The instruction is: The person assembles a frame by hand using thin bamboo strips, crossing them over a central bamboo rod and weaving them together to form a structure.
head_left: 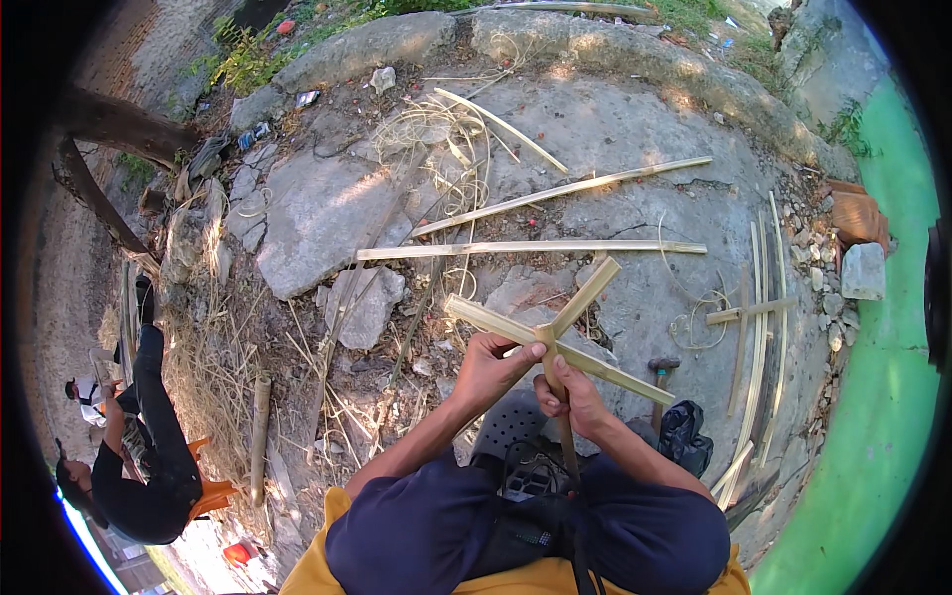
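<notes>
In front of my knees I hold a cross of split bamboo strips (585,296). Its pieces meet at a centre where a pale strip wraps round the joint. My left hand (488,375) is closed on the cross just left of the joint, thumb pressed close to the centre. Just below the joint, my right hand (583,399) grips the lower strip with curled fingers, its thumb upright along the bamboo. This lower strip (568,451) runs down between my legs, and its end is hidden. One arm points up and right, another slopes down to the right.
Long bamboo strips (531,248) lie on the broken concrete ahead, beside tangled shavings (436,134). More strips (762,337) lie at right. A hammer (662,369) and black plastic bag (684,436) are by my right knee. Another person (149,446) sits at far left.
</notes>
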Tool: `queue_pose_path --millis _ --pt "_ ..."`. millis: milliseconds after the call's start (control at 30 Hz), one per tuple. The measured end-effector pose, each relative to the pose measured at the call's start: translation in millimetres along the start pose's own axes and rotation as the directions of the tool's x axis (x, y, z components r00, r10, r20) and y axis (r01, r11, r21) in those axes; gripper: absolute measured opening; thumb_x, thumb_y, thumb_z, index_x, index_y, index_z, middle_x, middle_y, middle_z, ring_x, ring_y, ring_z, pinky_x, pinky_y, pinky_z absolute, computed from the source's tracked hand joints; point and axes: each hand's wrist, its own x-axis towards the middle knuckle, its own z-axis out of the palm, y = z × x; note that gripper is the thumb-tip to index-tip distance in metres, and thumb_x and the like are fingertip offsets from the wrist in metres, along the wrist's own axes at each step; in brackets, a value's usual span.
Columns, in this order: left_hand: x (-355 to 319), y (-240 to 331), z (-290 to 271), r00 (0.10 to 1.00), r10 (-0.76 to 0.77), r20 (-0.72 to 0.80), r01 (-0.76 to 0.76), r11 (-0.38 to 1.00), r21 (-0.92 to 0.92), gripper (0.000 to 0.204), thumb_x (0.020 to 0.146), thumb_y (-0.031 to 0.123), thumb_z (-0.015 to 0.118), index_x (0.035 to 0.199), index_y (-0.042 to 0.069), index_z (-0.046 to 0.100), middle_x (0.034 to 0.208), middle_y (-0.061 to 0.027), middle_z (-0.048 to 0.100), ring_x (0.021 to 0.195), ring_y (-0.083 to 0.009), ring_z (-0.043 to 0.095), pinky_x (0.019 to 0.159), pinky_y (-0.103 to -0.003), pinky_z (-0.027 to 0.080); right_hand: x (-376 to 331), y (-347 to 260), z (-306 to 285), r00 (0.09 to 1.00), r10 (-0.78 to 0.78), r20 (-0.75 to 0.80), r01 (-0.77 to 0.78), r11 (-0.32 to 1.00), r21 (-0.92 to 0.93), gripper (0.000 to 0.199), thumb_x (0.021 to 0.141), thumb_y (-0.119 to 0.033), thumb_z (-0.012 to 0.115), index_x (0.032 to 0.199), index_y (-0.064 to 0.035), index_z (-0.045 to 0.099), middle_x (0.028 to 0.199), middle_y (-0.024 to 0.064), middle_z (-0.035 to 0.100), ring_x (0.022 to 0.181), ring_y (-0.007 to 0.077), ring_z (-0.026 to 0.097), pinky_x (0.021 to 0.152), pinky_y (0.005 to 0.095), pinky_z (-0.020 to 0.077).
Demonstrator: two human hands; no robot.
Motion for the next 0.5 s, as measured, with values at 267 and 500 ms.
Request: queue_pose_path --millis 267,500 --pt "-1.5 3.8 0.8 0.999 -0.04 -0.003 0.041 0.999 0.021 0.024 0.094 0.017 0.075 0.11 -0.001 0.076 0.102 -0.0058 0.076 0.091 -0.0069 0.063 0.081 -0.027 0.052 0.2 4.1 -2.4 1.0 0.008 0.026 -0.009 1.0 0.029 0.047 0.106 -0.059 0.041 0.116 -0.0139 0.053 0.063 -0.0015 0.044 0.049 0.0064 0.034 0.047 0.0224 0.027" --pt "-3.0 0.2 -0.5 1.0 -0.024 -0.012 0.024 0.999 0.032 0.023 0.094 0.018 0.075 0.109 -0.001 0.077 0.102 -0.0055 0.076 0.091 -0.0071 0.064 0.081 -0.026 0.052 0.5 8.0 -1.4 1.0 0.008 -0.005 -0.008 1.0 0.011 0.049 0.106 -0.058 0.041 0.099 -0.0118 0.054 0.062 -0.0017 0.044 0.05 0.0071 0.035 0.048 0.0233 0.0276"
